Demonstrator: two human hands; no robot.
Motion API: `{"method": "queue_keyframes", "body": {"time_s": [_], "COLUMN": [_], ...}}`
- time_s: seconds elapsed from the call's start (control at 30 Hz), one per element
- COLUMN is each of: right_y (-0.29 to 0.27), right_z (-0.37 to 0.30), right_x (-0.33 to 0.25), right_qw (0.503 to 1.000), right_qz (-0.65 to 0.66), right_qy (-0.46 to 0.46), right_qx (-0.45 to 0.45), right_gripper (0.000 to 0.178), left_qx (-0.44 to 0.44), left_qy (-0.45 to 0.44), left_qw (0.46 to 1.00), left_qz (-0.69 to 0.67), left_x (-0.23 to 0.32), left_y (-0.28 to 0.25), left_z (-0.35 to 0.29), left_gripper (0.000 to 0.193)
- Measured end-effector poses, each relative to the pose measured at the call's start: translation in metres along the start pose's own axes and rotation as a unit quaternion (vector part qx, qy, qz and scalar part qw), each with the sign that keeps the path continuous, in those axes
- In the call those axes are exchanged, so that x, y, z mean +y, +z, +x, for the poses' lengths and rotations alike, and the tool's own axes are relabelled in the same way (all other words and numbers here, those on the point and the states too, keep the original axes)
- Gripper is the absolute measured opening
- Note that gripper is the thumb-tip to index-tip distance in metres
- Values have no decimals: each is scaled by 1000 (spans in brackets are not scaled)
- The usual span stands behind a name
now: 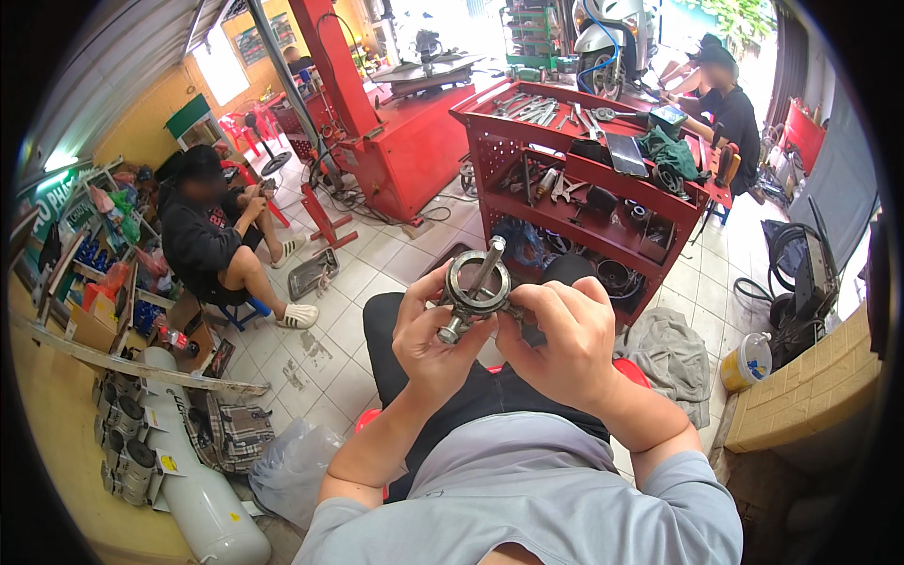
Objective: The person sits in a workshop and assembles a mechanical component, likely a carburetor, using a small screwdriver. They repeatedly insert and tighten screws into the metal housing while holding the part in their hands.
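Note:
Above my lap, both hands grip a greasy, ring-shaped metal part [506, 285] of a kind I cannot make out. A metal rod [488, 264] rises across its ring, and a bolt head [452, 330] sticks out at the lower side. My left hand [426, 341] is closed round the left side, thumb under the ring near the bolt head. With fingers bent, my right hand [570, 330] pinches the lower right side of the part. Its fingertips partly hide what they press on.
Ahead to the right stands a red tool cart [556, 143] with spanners [537, 110] and a phone [625, 154]. A person [212, 221] sits at left, another [725, 108] at far right. A red lift [405, 146] stands behind. White cylinder [202, 499] lies lower left; bucket [747, 363] at right.

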State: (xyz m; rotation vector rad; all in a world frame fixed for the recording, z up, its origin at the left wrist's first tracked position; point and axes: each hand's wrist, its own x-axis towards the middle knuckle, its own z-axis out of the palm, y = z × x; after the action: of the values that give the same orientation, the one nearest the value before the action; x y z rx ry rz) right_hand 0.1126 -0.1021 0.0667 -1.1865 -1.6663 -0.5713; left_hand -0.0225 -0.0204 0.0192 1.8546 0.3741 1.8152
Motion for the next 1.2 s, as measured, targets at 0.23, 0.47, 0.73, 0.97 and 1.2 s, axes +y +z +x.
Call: {"method": "queue_keyframes", "body": {"time_s": [0.23, 0.47, 0.73, 0.97, 1.2], "right_y": [-1, -2, -2, -59, -95], "right_z": [0, 1, 0, 13, 47], "right_x": [-1, -2, -2, -13, -31], "right_qw": [1000, 1000, 1000, 774, 362], "right_qz": [-14, -3, 17, 623, 913], "right_qy": [-5, -2, 15, 109, -111], "right_qx": [3, -9, -14, 28, -150], "right_gripper": [21, 20, 27, 37, 50], "left_qx": [-5, -12, 18, 36, 34], "left_qy": [7, 7, 22, -9, -23], "left_qw": [1000, 1000, 999, 998, 998], "left_qz": [-8, 8, -18, -52, -55], "left_x": [-2, 0, -5, -5, -7], "left_y": [-2, -3, 0, -4, -10], "left_z": [0, 0, -3, 1, 4], "left_gripper": [26, 25, 26, 27, 32]}}
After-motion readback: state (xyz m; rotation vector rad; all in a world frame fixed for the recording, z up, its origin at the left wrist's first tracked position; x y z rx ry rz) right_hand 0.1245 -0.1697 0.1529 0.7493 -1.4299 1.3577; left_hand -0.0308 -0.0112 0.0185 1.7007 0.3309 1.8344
